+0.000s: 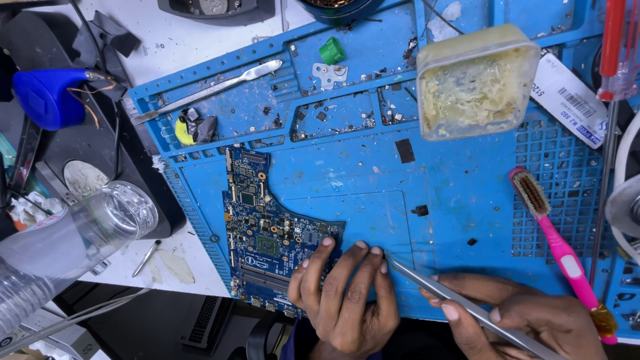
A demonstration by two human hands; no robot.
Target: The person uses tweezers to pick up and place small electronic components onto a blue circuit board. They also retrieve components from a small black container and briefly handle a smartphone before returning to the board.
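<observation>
Fingers (333,267) of the left hand (343,300) spread flat and loose, gripping nothing, tips pressing on the near right corner of the blue circuit board (263,230) and the blue mat (373,180) beside it. Wrist cut off by the bottom edge. Right hand (527,320) just right of that, curled shut around a thin metal tweezer-like tool (460,303), tip aimed at the left hand's fingertips and ending right next to them. Back end of the tool runs out of frame, so can't say for sure what kind it is. Palm side hidden too.

Circuit board lying flat on the mat's left part, near edge half covered by the left hand. Chips too small to make out.

Further right of the board: pink toothbrush (557,243) with worn bristles, handle end tucked behind the right hand. Up and right of the board, a square plastic tub (477,80) of yellowish paste, contents murky. Beyond the board's far end, a metal spudger (213,87), a green cap (331,51), and lots of tiny screws and bits, too small to tell apart. Left of the board, off the mat on the worktop (187,40), a clear plastic bottle (80,233), blurry and cropped, plus a blue rounded thing (47,97) with copper wire, hard to identify. Red-handled screwdriver (610,47) far right of the board, cut off at the top.
</observation>
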